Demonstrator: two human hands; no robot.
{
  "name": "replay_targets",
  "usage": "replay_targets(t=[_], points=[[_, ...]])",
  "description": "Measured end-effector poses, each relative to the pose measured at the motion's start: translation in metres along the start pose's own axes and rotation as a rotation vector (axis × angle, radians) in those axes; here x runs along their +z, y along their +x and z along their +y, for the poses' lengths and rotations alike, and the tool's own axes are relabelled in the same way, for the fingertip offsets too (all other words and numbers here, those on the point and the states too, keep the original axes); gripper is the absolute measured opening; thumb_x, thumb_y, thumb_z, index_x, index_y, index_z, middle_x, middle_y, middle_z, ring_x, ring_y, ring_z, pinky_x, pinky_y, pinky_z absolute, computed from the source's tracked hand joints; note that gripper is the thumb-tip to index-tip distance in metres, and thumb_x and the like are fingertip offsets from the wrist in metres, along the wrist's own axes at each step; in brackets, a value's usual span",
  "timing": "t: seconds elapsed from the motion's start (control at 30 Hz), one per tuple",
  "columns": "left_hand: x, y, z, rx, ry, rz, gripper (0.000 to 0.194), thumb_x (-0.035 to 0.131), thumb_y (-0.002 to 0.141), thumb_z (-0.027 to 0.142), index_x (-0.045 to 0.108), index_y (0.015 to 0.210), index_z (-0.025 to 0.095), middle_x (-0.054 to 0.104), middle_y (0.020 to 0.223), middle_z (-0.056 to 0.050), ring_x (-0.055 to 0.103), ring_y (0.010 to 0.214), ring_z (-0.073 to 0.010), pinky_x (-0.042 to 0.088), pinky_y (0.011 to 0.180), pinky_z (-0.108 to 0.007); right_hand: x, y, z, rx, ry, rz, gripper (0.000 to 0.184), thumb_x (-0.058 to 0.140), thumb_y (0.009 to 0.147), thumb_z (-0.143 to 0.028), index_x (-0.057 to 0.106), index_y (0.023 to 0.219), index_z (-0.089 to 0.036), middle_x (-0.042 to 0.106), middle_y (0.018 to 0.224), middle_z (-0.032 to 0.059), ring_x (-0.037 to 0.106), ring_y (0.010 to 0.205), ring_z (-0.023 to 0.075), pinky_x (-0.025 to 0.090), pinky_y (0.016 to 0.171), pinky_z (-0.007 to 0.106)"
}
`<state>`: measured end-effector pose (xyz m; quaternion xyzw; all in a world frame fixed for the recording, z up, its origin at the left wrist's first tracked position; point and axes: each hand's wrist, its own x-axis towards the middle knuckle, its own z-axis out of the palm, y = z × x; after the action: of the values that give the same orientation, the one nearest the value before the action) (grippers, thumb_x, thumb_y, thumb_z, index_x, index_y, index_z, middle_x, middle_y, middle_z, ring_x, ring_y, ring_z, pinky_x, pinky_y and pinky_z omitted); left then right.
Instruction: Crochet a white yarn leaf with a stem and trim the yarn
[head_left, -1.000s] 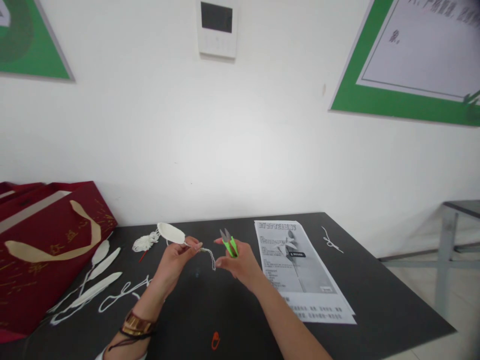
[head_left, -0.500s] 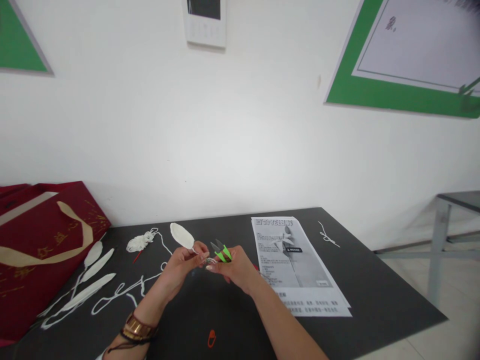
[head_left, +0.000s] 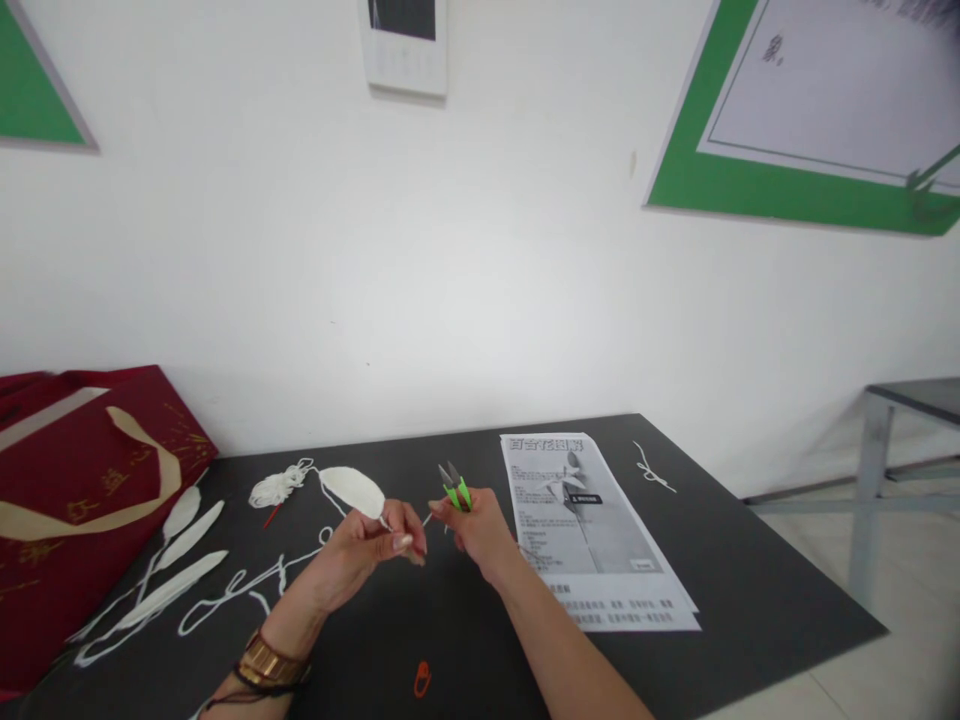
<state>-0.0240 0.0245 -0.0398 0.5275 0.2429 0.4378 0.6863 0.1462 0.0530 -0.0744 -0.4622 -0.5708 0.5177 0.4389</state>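
Note:
My left hand (head_left: 379, 545) is closed in a pinch at the base of a white crocheted petal (head_left: 352, 490), which points up and left from the fingers. A short strand of white yarn (head_left: 427, 518) spans the gap to my right hand (head_left: 476, 525), whose thumb and finger pinch its other end. That same hand also grips green-handled thread snips (head_left: 455, 487), with the dark blades pointing up, away from the yarn. On the black table (head_left: 375, 640), an orange stitch marker (head_left: 422, 679) lies below my hands.
A ball of white yarn (head_left: 277, 487) and a red crochet hook (head_left: 271, 516) lie at the left. Several white petals (head_left: 187, 540) with long tails are beside a red gift bag (head_left: 97, 500). Printed pattern sheets (head_left: 592, 540) and a yarn scrap (head_left: 652, 470) lie at the right.
My hands have drawn apart, with the yarn stretched between them. The petal has tipped further left, and the snips now point more upright.

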Motion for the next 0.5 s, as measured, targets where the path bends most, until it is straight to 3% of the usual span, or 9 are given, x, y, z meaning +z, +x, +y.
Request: replay_targets(t=[0.07, 0.2, 0.27, 0.4, 0.5], points=[[0.000, 0.001, -0.001, -0.003, -0.001, 0.005, 0.010, 0.058, 0.078, 0.017, 0.056, 0.069, 0.015, 0.058, 0.071, -0.005, 0.057, 0.070, -0.0179, 0.044, 0.069, -0.033, 0.000, -0.001, -0.002, -0.085, -0.105, 0.046, 0.036, 0.058, 0.077, -0.043, 0.058, 0.062, -0.010, 0.041, 0.051, -0.0028, 0.033, 0.048, 0.0071, 0.026, 0.045, 0.019], [-0.004, 0.003, -0.004, 0.103, -0.032, 0.188, 0.010, 0.059, 0.078, 0.019, 0.057, 0.069, 0.016, 0.060, 0.071, -0.004, 0.059, 0.074, -0.0180, 0.045, 0.072, -0.032, -0.003, -0.010, -0.012, -0.199, -0.167, 0.167, 0.032, 0.046, 0.086, -0.044, 0.054, 0.077, -0.014, 0.043, 0.059, -0.0030, 0.039, 0.051, 0.0082, 0.032, 0.048, 0.018], [-0.008, 0.004, -0.006, 0.144, -0.041, 0.288, 0.008, 0.060, 0.077, 0.021, 0.059, 0.071, 0.016, 0.063, 0.074, -0.004, 0.060, 0.077, -0.0190, 0.046, 0.076, -0.034, -0.003, -0.016, -0.017, -0.147, -0.066, 0.083, 0.034, 0.037, 0.090, -0.046, 0.051, 0.085, -0.016, 0.041, 0.057, -0.0050, 0.038, 0.043, 0.0070, 0.032, 0.043, 0.017], [-0.010, 0.004, -0.006, 0.205, -0.062, 0.416, 0.006, 0.063, 0.074, 0.021, 0.061, 0.071, 0.017, 0.066, 0.079, -0.004, 0.061, 0.086, -0.0206, 0.045, 0.085, -0.040, 0.002, -0.026, -0.025, -0.069, 0.063, -0.240, 0.038, 0.034, 0.090, -0.050, 0.049, 0.087, -0.016, 0.043, 0.052, -0.0054, 0.038, 0.035, 0.0065, 0.031, 0.037, 0.016], [-0.009, 0.004, -0.005, 0.254, -0.079, 0.464, 0.007, 0.063, 0.073, 0.022, 0.060, 0.069, 0.018, 0.068, 0.082, -0.004, 0.061, 0.092, -0.0219, 0.043, 0.091, -0.043, 0.006, -0.032, -0.030, -0.083, 0.036, -0.268, 0.035, 0.036, 0.091, -0.046, 0.051, 0.095, -0.015, 0.044, 0.055, -0.0050, 0.035, 0.037, 0.0047, 0.027, 0.038, 0.015]])
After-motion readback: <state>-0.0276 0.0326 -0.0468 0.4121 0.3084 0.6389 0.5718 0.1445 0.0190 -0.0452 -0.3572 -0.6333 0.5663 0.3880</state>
